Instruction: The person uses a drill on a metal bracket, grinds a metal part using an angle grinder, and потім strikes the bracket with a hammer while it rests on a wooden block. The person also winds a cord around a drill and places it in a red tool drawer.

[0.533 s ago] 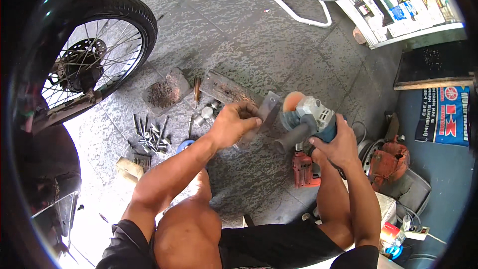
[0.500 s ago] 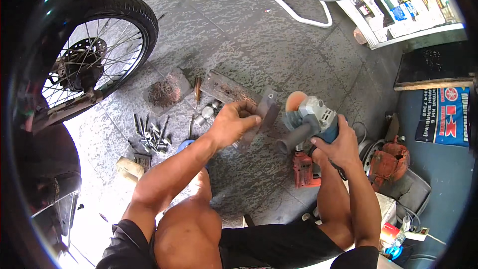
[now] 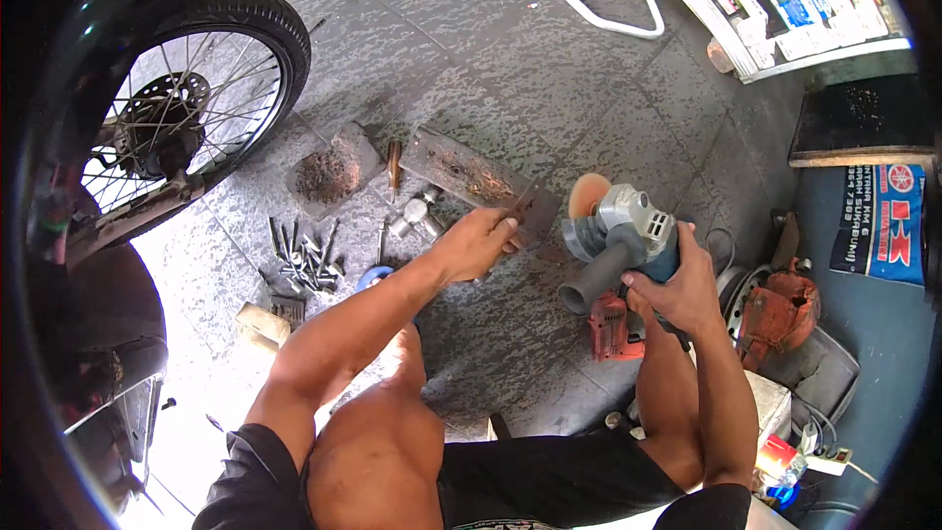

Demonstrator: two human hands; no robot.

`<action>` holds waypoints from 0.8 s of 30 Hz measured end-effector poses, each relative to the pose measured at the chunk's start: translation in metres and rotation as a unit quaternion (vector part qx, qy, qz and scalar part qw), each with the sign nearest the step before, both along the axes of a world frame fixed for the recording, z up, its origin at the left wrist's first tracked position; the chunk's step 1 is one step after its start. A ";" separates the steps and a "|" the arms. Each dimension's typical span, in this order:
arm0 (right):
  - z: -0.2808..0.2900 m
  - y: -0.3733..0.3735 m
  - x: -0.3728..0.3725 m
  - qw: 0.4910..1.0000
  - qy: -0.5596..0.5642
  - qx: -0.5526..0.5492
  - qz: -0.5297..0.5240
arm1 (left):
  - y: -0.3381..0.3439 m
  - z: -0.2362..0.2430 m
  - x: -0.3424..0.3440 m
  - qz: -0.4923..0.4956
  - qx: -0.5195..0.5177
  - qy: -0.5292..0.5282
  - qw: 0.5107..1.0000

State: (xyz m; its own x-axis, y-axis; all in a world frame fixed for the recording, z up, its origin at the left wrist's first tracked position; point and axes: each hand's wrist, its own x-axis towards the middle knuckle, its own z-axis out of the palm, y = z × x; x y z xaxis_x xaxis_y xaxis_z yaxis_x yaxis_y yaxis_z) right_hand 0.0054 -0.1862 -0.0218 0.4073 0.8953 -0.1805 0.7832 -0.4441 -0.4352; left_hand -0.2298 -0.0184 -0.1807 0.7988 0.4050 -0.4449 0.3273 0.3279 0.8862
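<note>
My left hand pinches a thin flat metal strip, turned nearly edge-on so its far end points up and right. Gripped from the right by my right hand is an angle grinder with a grey head, a blue body and a dark side handle. Its orange-brown disc faces the strip with a gap between them. Below and beyond my left hand, a long worn block lies on the floor beside a hammer.
A motorcycle wheel stands at the far left. Several bolts, a wooden-handled tool and a worn slab lie ahead on the left. A red power tool sits under the grinder; a display case stands far right.
My left hand has turned the metal strip from showing its broad face to nearly edge-on. The grinder is held in about the same place by my right hand.
</note>
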 end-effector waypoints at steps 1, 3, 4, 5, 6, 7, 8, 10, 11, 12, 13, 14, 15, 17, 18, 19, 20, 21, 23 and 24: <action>-0.002 -0.001 0.000 1.000 -0.002 -0.005 0.008 | 0.002 0.007 -0.001 -0.027 0.056 0.000 0.998; -0.002 -0.003 -0.002 1.000 -0.005 -0.008 0.005 | 0.004 0.014 -0.003 -0.055 0.109 -0.001 0.992; -0.001 -0.004 -0.002 1.000 -0.007 -0.005 0.004 | 0.005 0.016 -0.003 -0.052 0.137 -0.005 0.989; 0.000 -0.005 -0.002 1.000 -0.007 -0.005 0.003 | 0.006 0.019 -0.003 -0.048 0.165 -0.010 0.985; 0.000 -0.006 -0.002 1.000 -0.013 -0.001 0.005 | 0.005 0.021 -0.002 -0.050 0.165 -0.011 0.985; 0.000 -0.006 -0.003 1.000 -0.017 0.004 0.007 | 0.003 0.023 -0.003 -0.037 0.185 -0.021 0.982; 0.000 -0.005 -0.004 1.000 -0.016 0.004 0.005 | 0.003 0.025 -0.003 -0.025 0.204 -0.032 0.978; 0.002 -0.002 -0.006 0.999 -0.027 -0.020 0.002 | 0.004 0.029 -0.002 -0.043 0.187 -0.021 0.981; 0.002 -0.001 -0.008 0.999 -0.027 -0.021 -0.001 | 0.004 0.030 -0.002 -0.058 0.170 -0.011 0.984; 0.002 0.001 -0.010 0.999 -0.028 -0.019 0.002 | 0.002 0.025 -0.001 -0.060 0.170 -0.011 0.984; 0.003 0.003 -0.011 0.999 -0.029 -0.016 0.006 | 0.001 0.022 0.000 -0.057 0.187 -0.022 0.981; 0.002 0.005 -0.011 0.999 -0.028 -0.016 0.005 | 0.001 0.021 0.001 -0.052 0.203 -0.033 0.977; 0.000 0.006 -0.011 0.999 -0.038 -0.020 0.012 | 0.000 0.022 -0.001 -0.052 0.204 -0.033 0.977; -0.003 0.004 -0.008 0.998 -0.051 -0.027 0.016 | -0.001 0.040 0.000 -0.008 0.192 -0.045 0.980; -0.005 0.001 -0.006 0.998 -0.052 -0.037 0.001 | 0.000 0.041 -0.001 -0.009 0.192 -0.047 0.980; -0.006 0.001 -0.004 0.998 -0.053 -0.042 -0.011 | 0.005 0.043 -0.005 -0.034 0.109 -0.023 0.993; -0.008 -0.001 -0.001 0.998 -0.053 -0.040 -0.008 | 0.010 0.044 -0.007 -0.059 0.024 0.001 0.998; -0.009 -0.005 0.003 0.999 -0.037 -0.032 -0.022 | 0.013 0.041 -0.008 -0.056 0.027 0.001 0.998; -0.008 -0.008 0.004 0.999 -0.020 -0.028 -0.033 | 0.013 0.030 -0.010 -0.028 0.027 -0.017 0.999; -0.007 -0.009 0.003 0.999 0.003 0.004 -0.035 | 0.012 0.027 -0.011 -0.026 0.027 -0.017 0.999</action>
